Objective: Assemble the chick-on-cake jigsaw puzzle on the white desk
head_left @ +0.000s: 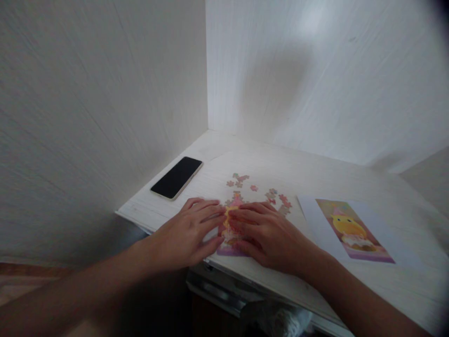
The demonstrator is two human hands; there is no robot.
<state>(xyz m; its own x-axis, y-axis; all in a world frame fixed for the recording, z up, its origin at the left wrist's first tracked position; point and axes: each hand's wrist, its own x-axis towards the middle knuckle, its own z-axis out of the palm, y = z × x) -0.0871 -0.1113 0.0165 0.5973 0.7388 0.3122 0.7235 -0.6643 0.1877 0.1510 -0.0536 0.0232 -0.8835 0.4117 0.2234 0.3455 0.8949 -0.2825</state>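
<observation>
A partly built jigsaw puzzle (230, 231) in pink and yellow lies near the front edge of the white desk (315, 173). My left hand (189, 229) lies flat on its left side, fingers stretched out and pointing right. My right hand (263, 231) lies flat on its right side, fingers extended towards the left, fingertips almost meeting those of the left hand over the puzzle. Neither hand grips anything. Several loose puzzle pieces (259, 189) are scattered just beyond the hands.
A black phone (177, 177) lies face up at the desk's left edge. A printed reference picture (352, 229) of a yellow chick lies on the right. White walls meet in a corner behind the desk. The desk's front edge is right under my wrists.
</observation>
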